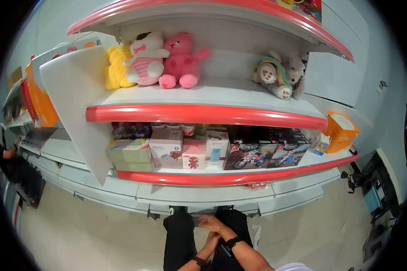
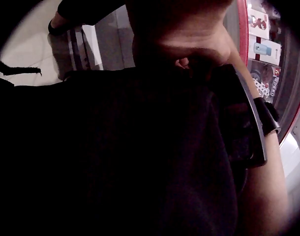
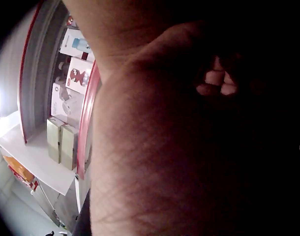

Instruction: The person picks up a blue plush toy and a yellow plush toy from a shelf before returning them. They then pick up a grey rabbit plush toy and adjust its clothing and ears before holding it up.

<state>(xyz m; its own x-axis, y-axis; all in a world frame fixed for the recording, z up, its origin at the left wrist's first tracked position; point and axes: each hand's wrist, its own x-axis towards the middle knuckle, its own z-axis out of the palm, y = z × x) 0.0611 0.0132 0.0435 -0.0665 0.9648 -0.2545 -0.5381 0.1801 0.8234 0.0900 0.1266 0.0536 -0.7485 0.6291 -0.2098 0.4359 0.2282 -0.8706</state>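
Note:
Both hands are together low in front of the person's dark-trousered legs. The right hand (image 1: 211, 222) reaches across toward the left, its fingers loosely bent with nothing visible in them. Just below it, the left hand (image 1: 212, 242) meets the right wrist, its fingers mostly hidden. Each wrist wears a dark band. In the left wrist view, the right forearm (image 2: 268, 182) passes behind a dark flat-edged device (image 2: 243, 118). A few fingertips (image 3: 219, 81) show through a dark gap in the right wrist view; the rest there is shadowed skin.
Ahead stands a red-edged shelf unit (image 1: 203, 115). A pink plush toy (image 1: 181, 61) and other plush toys sit on the upper shelf. Below are toy boxes (image 1: 251, 156) and a green box (image 1: 130, 156). An orange box (image 1: 341, 132) stands right; another person (image 1: 20, 167) is far left.

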